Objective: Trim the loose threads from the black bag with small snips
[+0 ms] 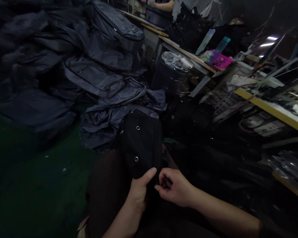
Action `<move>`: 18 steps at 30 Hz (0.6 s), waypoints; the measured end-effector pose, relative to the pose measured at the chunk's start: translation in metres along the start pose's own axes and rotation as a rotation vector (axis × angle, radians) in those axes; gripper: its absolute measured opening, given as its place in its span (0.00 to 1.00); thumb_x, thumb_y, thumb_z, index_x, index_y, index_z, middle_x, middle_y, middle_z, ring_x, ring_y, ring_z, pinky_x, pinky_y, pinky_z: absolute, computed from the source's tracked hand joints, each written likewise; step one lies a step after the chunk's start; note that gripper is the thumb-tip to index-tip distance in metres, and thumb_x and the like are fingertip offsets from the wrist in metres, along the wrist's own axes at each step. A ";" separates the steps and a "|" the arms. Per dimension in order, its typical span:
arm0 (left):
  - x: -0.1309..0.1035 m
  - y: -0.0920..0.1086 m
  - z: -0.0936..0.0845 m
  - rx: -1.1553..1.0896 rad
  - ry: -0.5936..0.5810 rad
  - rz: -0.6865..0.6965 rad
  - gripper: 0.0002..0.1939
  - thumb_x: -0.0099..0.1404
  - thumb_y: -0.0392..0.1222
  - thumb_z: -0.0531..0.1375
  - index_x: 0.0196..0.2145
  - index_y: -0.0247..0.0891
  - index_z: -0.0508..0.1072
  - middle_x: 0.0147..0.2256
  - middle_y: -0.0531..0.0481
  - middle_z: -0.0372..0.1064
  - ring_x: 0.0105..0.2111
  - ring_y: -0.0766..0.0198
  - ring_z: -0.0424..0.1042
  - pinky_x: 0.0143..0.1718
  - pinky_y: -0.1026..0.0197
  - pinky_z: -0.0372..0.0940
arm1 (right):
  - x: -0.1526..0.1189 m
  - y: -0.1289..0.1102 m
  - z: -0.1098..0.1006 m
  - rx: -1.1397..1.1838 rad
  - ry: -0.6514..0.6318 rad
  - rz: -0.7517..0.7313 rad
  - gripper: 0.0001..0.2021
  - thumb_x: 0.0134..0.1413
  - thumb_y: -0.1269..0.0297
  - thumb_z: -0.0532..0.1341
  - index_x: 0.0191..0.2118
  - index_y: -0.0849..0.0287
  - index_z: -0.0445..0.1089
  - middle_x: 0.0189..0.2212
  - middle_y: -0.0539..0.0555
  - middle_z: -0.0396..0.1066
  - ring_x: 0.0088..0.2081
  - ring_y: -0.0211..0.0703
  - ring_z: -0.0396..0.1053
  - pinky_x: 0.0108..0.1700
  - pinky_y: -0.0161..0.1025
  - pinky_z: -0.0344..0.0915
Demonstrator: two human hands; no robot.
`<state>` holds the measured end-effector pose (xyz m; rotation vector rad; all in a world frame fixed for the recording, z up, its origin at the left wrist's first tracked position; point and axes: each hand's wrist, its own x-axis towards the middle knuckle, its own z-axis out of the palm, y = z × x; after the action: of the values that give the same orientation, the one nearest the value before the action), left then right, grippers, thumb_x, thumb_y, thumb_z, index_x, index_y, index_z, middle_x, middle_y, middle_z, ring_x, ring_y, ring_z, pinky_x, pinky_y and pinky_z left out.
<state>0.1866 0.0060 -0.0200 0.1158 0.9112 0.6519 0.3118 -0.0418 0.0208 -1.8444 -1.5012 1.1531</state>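
Note:
A black fabric piece (145, 142) with two metal eyelets on its face lies over my lap. My left hand (140, 190) grips its lower edge, the thumb on top and the other fingers hidden beneath the cloth. Close to the right of that edge, my right hand (175, 186) has its fingers curled together at the fabric's side. Whatever those fingers pinch is too dark and small to make out.
Dark grey bags (104, 79) are heaped ahead and to the left on the green floor (57, 185). A plastic-lined bin (169, 74) stands by a workbench holding a pink basket (221, 61). A yellow-edged table (270, 109) is at right. Another person's arm (165, 6) shows at the top.

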 end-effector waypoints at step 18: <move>0.013 0.007 -0.020 -0.139 -0.211 -0.266 0.18 0.56 0.42 0.64 0.42 0.30 0.75 0.35 0.41 0.77 0.37 0.52 0.75 0.45 0.53 0.67 | 0.012 -0.002 -0.012 -0.018 0.056 0.128 0.12 0.50 0.56 0.63 0.29 0.59 0.65 0.21 0.46 0.61 0.22 0.32 0.55 0.23 0.31 0.54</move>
<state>0.1734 0.0154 -0.0392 -0.0598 0.6612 0.4432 0.3212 -0.0280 0.0251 -1.9925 -1.3841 1.1386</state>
